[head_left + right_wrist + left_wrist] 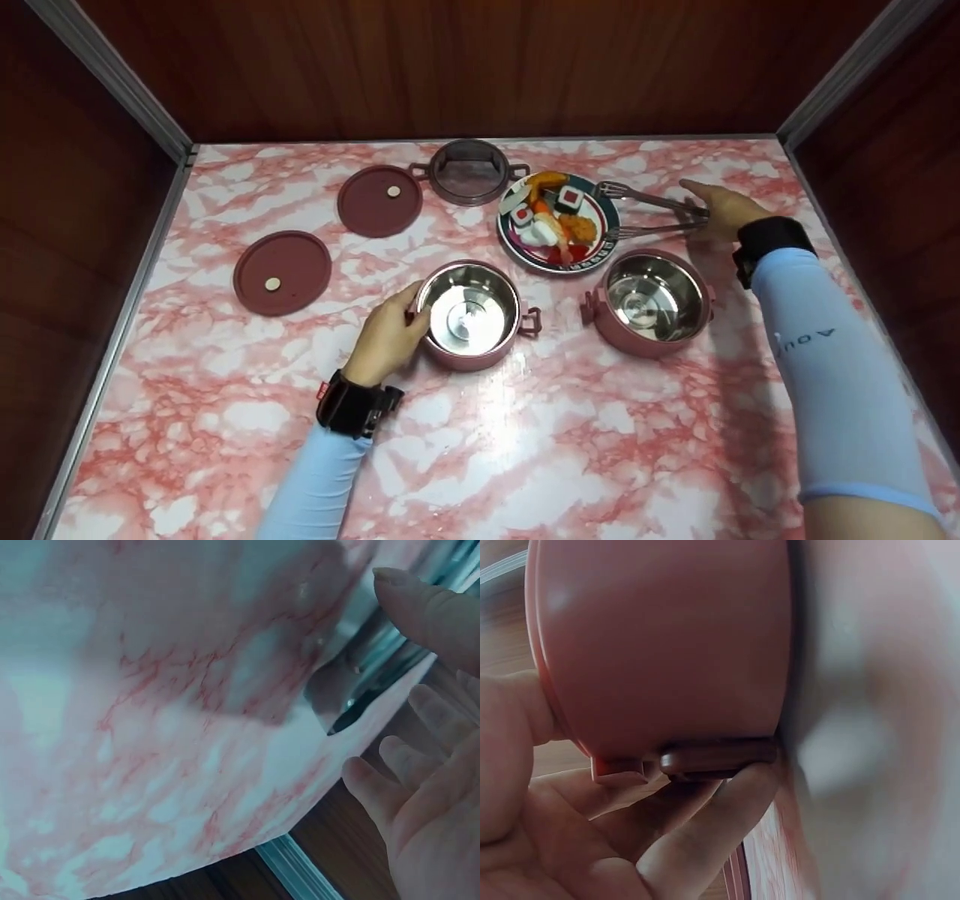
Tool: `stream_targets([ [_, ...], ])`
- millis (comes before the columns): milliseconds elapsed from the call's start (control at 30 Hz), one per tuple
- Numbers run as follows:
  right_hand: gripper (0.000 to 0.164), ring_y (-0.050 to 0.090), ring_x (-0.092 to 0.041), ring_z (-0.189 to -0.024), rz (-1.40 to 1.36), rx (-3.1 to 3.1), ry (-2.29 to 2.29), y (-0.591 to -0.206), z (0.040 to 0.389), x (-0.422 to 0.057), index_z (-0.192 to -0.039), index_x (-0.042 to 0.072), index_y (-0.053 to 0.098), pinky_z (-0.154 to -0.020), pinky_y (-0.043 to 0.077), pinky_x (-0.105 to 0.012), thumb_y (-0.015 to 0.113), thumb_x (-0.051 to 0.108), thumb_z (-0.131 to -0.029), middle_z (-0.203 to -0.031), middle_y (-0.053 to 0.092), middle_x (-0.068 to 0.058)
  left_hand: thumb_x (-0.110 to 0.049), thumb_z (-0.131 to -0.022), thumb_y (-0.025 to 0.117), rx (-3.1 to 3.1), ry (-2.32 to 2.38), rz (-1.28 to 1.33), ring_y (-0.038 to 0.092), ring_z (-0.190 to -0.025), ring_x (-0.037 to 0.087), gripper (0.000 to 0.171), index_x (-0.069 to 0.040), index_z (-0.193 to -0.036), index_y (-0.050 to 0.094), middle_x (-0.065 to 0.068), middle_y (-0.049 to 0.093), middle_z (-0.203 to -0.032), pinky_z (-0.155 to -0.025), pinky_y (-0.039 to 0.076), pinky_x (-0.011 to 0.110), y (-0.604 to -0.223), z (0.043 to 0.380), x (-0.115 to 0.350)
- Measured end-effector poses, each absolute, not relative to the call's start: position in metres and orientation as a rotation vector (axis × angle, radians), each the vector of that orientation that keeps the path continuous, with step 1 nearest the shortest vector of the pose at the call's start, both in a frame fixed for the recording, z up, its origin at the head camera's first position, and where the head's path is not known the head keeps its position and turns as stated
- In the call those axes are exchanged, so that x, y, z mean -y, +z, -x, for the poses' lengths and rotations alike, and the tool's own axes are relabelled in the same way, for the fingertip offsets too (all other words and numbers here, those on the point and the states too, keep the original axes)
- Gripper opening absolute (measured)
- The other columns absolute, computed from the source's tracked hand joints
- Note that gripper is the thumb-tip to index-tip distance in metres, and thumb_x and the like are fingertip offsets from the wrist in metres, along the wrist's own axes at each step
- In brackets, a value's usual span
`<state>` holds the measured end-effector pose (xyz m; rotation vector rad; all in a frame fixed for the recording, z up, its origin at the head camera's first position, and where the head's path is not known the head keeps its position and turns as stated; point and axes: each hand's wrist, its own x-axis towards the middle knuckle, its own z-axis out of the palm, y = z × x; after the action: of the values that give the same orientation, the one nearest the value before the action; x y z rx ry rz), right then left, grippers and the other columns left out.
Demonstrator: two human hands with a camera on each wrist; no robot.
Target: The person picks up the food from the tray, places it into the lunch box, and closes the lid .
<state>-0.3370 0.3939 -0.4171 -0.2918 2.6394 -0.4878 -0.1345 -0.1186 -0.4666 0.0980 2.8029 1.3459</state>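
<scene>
My left hand (386, 337) holds a pink pot (469, 360) with a shiny steel inside by its left side. The thumb is over the rim, and in the left wrist view the fingers (705, 840) lie against the dark side handle (720, 755). My right hand (726, 212) is beside the joined end of metal tongs (660, 201), its thumb (427, 611) and fingers spread apart around that end. The tongs' heads reach the right edge of a plate (525, 259) of toy food, including sushi pieces (570, 199) and a shrimp (553, 225).
A second pink pot (649, 341) stands right of the held one, below the tongs. Two dark red lids (281, 277) lie at the left. Behind the plate's left side sits a see-through lid with handles (469, 172). Wooden walls (480, 67) border the marbled table.
</scene>
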Motion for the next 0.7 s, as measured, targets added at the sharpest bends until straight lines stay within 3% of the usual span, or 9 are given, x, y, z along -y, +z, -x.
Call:
stream_targets([
  [67,0.101,0.026,-0.054,-0.137,0.277,-2.605,-0.464,-0.42,0.342,-0.393,-0.161,0.02,0.008,-0.101,0.035,-0.065,0.075,0.008,-0.086,-0.156,0.019,-0.032,-0.02,-0.098,0.059,-2.803,1.344,-0.1,0.052,-0.127,0.033,0.052,0.0,-0.145,0.048,0.022,0.055,-0.137,-0.108,0.039,0.045,-0.466,0.135,0.118],
  [133,0.096,0.025,-0.054,-0.137,0.275,-2.583,-0.449,-0.423,0.345,-0.392,-0.161,0.018,0.009,-0.101,0.035,-0.065,0.072,0.009,-0.089,-0.155,0.02,-0.033,-0.021,-0.098,0.059,-2.799,1.346,-0.101,0.051,-0.127,0.033,0.052,0.001,-0.144,0.048,0.022,0.055,-0.138,-0.108,0.038,0.045,-0.466,0.135,0.119],
  [267,0.079,0.036,-0.053,-0.13,0.326,-2.616,-0.43,-0.427,0.349,-0.389,-0.157,0.011,0.028,-0.102,0.034,-0.065,0.071,0.012,-0.091,-0.146,0.038,-0.033,-0.024,-0.099,0.058,-2.775,1.371,-0.09,0.051,-0.128,0.032,0.051,-0.001,-0.144,0.05,0.02,0.056,-0.137,-0.109,0.037,0.044,-0.467,0.136,0.121],
  [433,0.051,0.053,-0.048,-0.112,0.43,-2.721,-0.366,-0.424,0.344,-0.39,-0.132,-0.001,0.056,-0.096,0.04,-0.061,0.076,0.014,-0.086,-0.12,0.059,-0.029,-0.027,-0.105,0.048,-2.746,1.421,-0.09,0.049,-0.13,0.03,0.046,-0.002,-0.143,0.051,0.016,0.056,-0.139,-0.111,0.035,0.043,-0.464,0.137,0.121],
  [700,0.042,0.058,-0.035,-0.092,0.454,-2.775,-0.425,-0.402,0.318,-0.389,-0.116,-0.002,0.06,-0.081,0.045,-0.051,0.079,0.021,-0.086,-0.099,0.063,-0.019,-0.02,-0.106,0.041,-2.716,1.426,-0.066,0.044,-0.134,0.033,0.043,-0.002,-0.145,0.048,0.016,0.05,-0.144,-0.114,0.031,0.044,-0.461,0.136,0.121],
])
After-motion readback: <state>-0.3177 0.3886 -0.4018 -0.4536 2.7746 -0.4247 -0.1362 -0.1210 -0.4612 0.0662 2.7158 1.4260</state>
